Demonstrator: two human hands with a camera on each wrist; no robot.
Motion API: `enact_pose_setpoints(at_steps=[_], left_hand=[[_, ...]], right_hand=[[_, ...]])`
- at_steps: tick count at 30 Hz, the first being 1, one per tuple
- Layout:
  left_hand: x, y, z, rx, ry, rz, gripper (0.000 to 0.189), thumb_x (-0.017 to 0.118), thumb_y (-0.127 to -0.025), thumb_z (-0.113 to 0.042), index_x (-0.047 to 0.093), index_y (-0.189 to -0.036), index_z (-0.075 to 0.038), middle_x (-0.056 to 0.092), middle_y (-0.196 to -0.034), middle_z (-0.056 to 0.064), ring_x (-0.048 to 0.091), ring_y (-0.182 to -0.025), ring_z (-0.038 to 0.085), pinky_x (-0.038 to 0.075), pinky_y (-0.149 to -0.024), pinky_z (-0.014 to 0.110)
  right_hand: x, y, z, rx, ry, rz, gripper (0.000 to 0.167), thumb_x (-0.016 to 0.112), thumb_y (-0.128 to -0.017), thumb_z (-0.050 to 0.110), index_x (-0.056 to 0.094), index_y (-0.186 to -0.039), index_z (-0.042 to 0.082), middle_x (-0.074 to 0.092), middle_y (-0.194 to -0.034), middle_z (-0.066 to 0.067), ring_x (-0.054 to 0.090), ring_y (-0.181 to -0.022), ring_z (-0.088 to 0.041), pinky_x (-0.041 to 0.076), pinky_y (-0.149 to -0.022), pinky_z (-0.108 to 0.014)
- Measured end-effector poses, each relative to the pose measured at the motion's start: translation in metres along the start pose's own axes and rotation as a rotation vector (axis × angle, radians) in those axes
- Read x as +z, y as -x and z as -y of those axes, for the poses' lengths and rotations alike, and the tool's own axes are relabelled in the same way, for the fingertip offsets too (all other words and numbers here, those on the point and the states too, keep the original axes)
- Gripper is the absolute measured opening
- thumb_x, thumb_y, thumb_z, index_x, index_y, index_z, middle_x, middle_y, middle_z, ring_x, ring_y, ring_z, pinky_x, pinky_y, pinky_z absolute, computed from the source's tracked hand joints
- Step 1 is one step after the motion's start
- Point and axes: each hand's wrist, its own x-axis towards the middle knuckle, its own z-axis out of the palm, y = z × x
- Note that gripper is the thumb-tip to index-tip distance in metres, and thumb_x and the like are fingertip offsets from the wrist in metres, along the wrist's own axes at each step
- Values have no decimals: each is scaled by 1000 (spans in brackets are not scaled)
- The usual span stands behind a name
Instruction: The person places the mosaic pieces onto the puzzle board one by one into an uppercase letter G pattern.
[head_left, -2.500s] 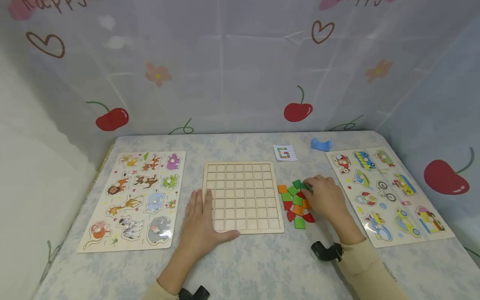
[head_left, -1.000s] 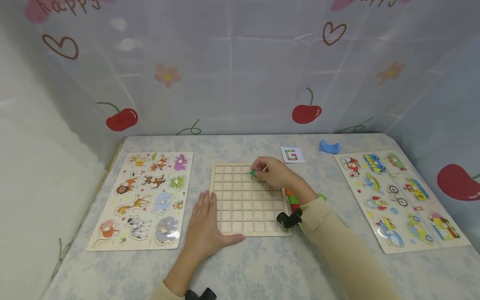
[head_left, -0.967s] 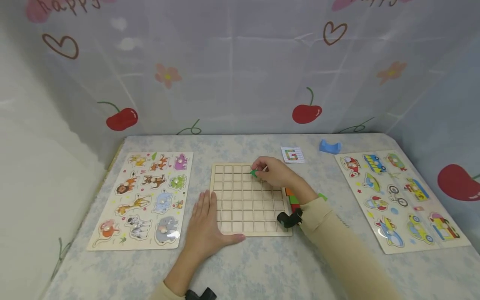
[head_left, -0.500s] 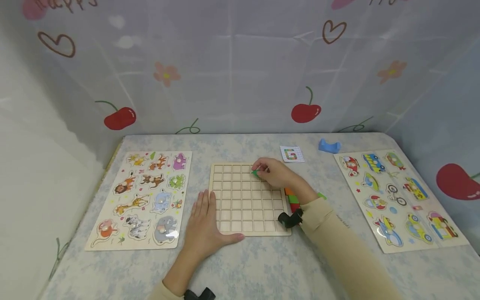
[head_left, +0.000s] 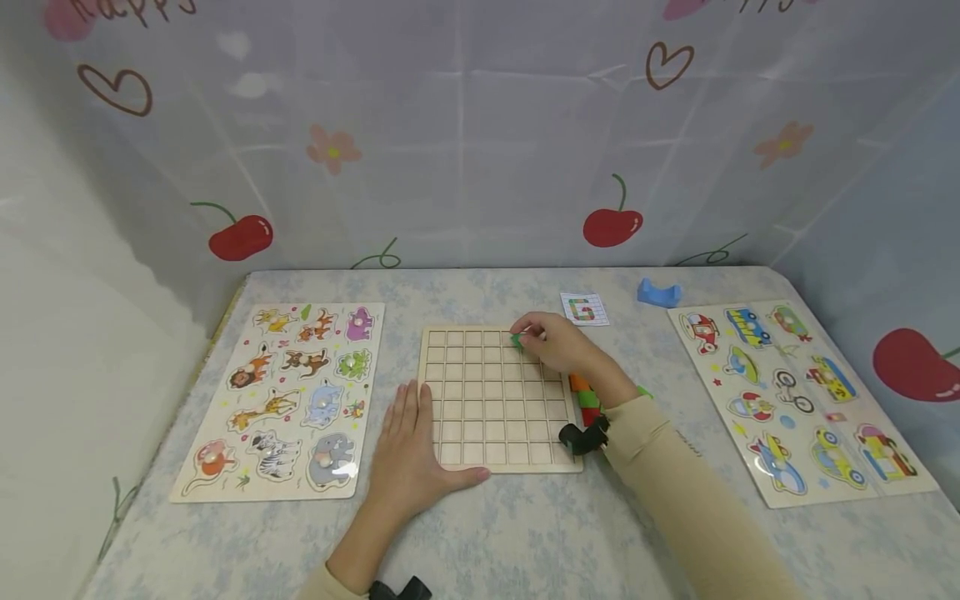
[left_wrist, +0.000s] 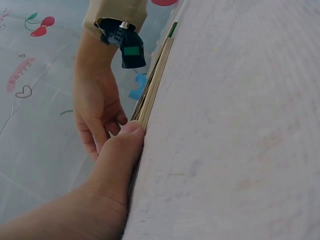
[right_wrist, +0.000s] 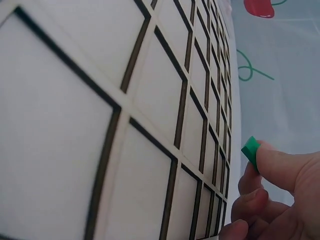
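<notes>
My right hand pinches a small green tile between thumb and fingers, over the top rows of a wooden grid board. In the right wrist view the tile shows at the fingertips, beside the board's cells. Along the board's left edge lies my left hand, fingers straight and thumb spread along the lower edge. The left wrist view shows its thumb against the board's side. Orange, green and red tiles lie right of the board, mostly hidden by my right forearm.
An animal puzzle board lies at the left, a vehicle puzzle board at the right. Behind the grid board are a small card with a coloured G and a blue holder. A cloth backdrop rises behind the table.
My right hand went from the loose tiles to the board's top rows with the green tile, then shifted slightly right and away from me. The left hand has stayed at the board's edge.
</notes>
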Motion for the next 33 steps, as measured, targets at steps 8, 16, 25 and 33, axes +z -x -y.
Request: enact_pose_setpoints(at_steps=[8, 16, 25, 33], left_hand=[[2, 0, 0, -4, -15, -3, 147, 63, -56, -93, 7, -159, -4, -1, -168, 13, -1, -156, 30, 10, -127, 49], [1, -1, -1, -5, -23, -10, 146, 61, -57, -93, 10, -159, -2, 2, -168, 15, 1, -156, 30, 11, -127, 48], [1, -5, -3, -16, -23, -2, 147, 62, -56, -93, 8, -159, -2, 3, -167, 18, 0, -156, 31, 10, -127, 48], [2, -12, -5, -12, 3, -11, 149, 65, -55, -91, 8, -159, 0, 5, -167, 20, 1, -156, 33, 10, -127, 50]], right_hand=[[8, 0, 4, -3, 62, -16, 23, 53, -103, 22, 65, -121, 14, 64, -109, -9, 59, -94, -22, 50, -81, -37], [16, 0, 9, 27, 122, -38, 21, 61, -99, 28, 66, -116, 17, 65, -95, -3, 57, -78, -18, 49, -71, -32], [20, 0, 11, 23, 233, -63, 20, 65, -97, 31, 64, -111, 16, 61, -82, 1, 53, -67, -15, 46, -65, -29], [19, -3, 9, 13, 283, -50, 18, 62, -98, 31, 62, -109, 17, 59, -80, 0, 51, -64, -16, 43, -60, -29]])
